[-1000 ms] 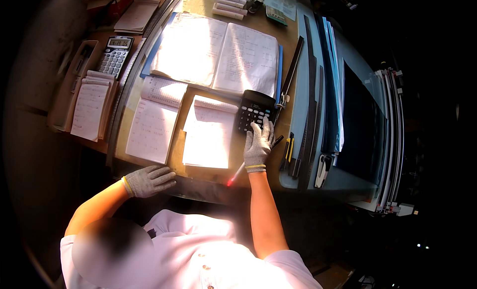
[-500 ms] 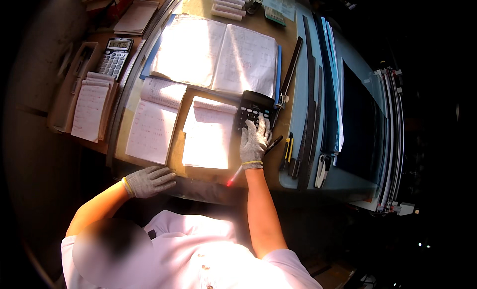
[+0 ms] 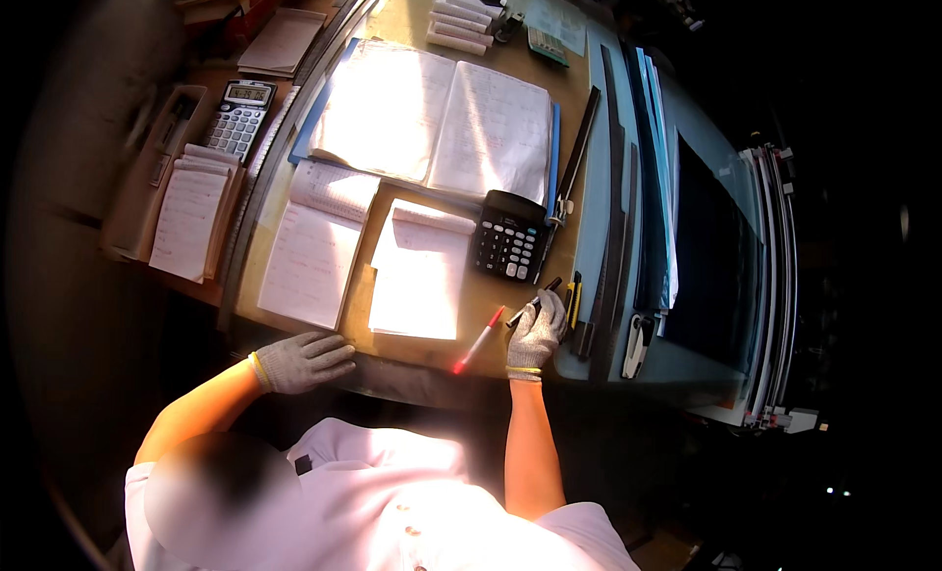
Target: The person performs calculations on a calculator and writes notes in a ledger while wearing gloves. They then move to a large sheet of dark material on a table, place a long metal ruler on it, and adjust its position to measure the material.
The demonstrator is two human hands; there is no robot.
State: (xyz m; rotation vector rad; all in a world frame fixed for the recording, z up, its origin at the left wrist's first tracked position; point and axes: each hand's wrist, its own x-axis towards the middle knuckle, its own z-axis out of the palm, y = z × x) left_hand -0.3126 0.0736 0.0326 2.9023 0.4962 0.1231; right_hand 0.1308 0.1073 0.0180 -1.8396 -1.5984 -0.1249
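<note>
My right hand (image 3: 536,343), in a grey knit glove with a yellow cuff edge, is at the table's front edge, right of the middle. Its fingers close on a black pen (image 3: 517,319), part of which they cover. Just left of it lies a red-and-white pen (image 3: 480,339). A black calculator (image 3: 509,239) lies beyond the hand, beside a small notepad (image 3: 420,277). My left hand (image 3: 302,362), gloved alike, rests flat with fingers stretched out on the front edge, below an open notebook (image 3: 308,257). It holds nothing.
Behind the notepads lies a large open ledger (image 3: 491,129) on a blue folder. A yellow-and-black cutter (image 3: 573,299) and a stapler (image 3: 638,346) lie to the right, near long dark strips (image 3: 613,198). At left are a silver calculator (image 3: 236,118) and a pad stack (image 3: 189,218).
My right hand has left the black calculator's keys, moved toward me and slightly right, and taken hold of the black pen. My left hand stays on the table edge.
</note>
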